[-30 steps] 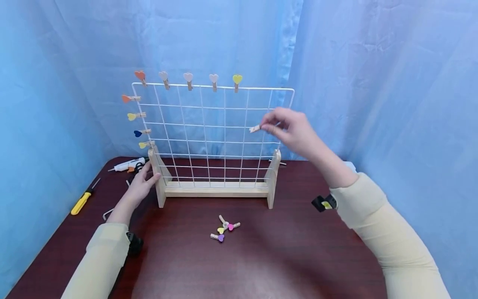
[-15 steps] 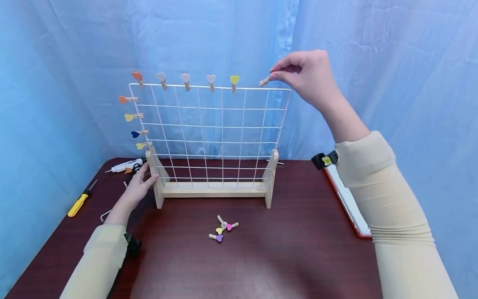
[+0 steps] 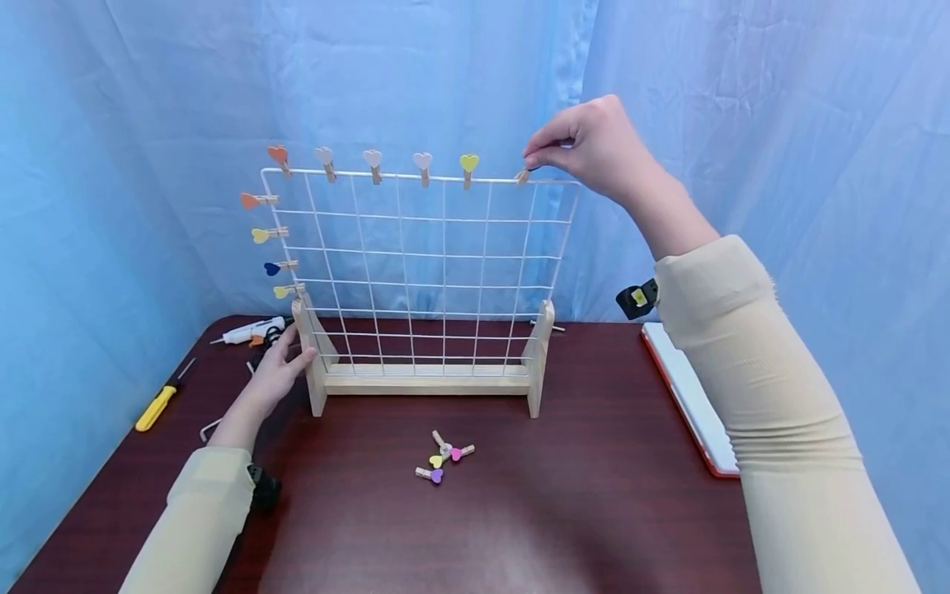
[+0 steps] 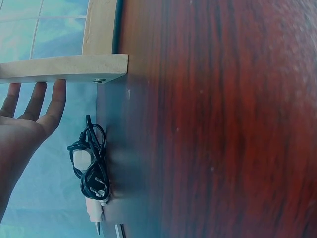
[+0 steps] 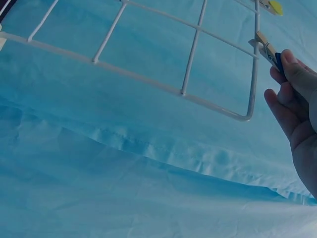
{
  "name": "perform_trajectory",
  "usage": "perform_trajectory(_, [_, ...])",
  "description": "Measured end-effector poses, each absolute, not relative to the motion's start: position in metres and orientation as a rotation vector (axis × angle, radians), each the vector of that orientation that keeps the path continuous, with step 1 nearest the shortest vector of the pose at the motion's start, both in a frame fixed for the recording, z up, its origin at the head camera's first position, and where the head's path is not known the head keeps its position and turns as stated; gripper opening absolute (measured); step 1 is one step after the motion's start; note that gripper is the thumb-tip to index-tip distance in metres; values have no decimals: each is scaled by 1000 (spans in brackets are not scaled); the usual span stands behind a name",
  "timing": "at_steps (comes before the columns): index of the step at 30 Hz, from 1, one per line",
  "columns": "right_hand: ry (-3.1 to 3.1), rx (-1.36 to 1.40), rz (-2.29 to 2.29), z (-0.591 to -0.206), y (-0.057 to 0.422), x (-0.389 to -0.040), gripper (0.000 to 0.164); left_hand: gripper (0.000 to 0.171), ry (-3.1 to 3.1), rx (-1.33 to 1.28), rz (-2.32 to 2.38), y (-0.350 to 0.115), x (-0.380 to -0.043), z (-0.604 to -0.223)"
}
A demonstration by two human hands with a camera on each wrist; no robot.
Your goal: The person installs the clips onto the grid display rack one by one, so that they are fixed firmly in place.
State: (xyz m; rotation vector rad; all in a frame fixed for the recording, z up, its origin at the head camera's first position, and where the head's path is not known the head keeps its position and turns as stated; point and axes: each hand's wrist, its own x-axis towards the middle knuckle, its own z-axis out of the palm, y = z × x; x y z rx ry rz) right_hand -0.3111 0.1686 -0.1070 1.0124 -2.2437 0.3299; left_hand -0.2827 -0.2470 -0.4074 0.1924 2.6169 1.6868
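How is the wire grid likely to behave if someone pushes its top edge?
The wire grid looks fairly stiff, standing with no visible sag. It is probably light for its size, being mostly open gaps. Pushed there, it might tip, rising well above its wooden stand, though the left hand touching that stand may steady it.

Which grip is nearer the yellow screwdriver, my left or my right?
Left. Your left grip is to the right of the screwdriver, against the left wooden leg; your right grip is much farther across, holding a clothespin at the top bar.
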Motion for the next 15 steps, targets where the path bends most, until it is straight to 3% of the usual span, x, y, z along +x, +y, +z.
perform_trajectory(15, [-2321,962,455,-114,161,-315,24,73,2669,224,1645,-250,-296,-416])
